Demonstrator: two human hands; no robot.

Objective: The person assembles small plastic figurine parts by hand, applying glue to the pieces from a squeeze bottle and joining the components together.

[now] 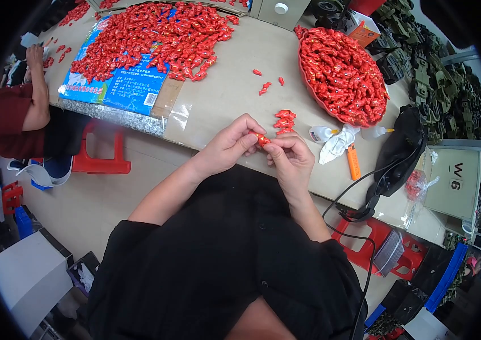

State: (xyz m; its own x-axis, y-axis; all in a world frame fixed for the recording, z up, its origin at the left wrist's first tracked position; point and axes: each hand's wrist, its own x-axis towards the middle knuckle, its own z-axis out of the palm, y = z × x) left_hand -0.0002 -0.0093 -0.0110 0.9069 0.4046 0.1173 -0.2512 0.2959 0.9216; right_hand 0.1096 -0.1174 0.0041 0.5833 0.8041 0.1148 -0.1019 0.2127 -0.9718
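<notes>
left hand [230,143] and right hand [292,157] pinch a small, glossy red, yellow-marked piece [261,139].

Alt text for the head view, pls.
A person's left hand and right hand pinch a small glossy red figurine at a worktable. Beyond, similar red pieces lie heaped on blue printed cardboard at left and fill a red basin at right; a co-worker's arm shows far left.
</notes>
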